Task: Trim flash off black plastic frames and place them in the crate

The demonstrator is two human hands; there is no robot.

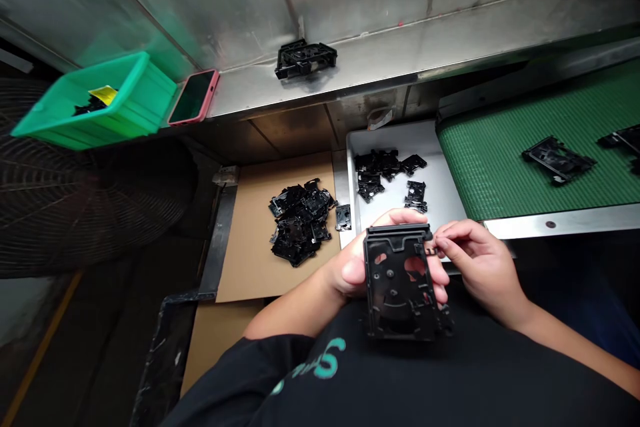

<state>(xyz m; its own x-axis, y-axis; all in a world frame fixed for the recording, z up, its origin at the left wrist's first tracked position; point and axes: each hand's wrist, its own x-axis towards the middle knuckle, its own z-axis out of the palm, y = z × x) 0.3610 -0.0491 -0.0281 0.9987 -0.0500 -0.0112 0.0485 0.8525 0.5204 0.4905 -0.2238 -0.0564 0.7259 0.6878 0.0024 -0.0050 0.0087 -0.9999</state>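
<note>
We wear a black short-sleeved T-shirt [480,387], its cloth dark and matte across our front. Turquoise lettering [328,365] in rounded script marks it, one S-like character standing largest. Our left sleeve [235,377] is the same black; our left hand [354,270] and right hand [486,270] are bare, like both forearms [295,310].

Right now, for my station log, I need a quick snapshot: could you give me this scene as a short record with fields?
Left hand: holding a black frame
Right hand: at the frame's upper right edge; whether it pinches anything is unclear
Cardboard: bears a pile of black parts
Pale tray: several smaller parts
Green belt: black pieces
Ledge: green bin, pink-edged phone, black parts
</note>
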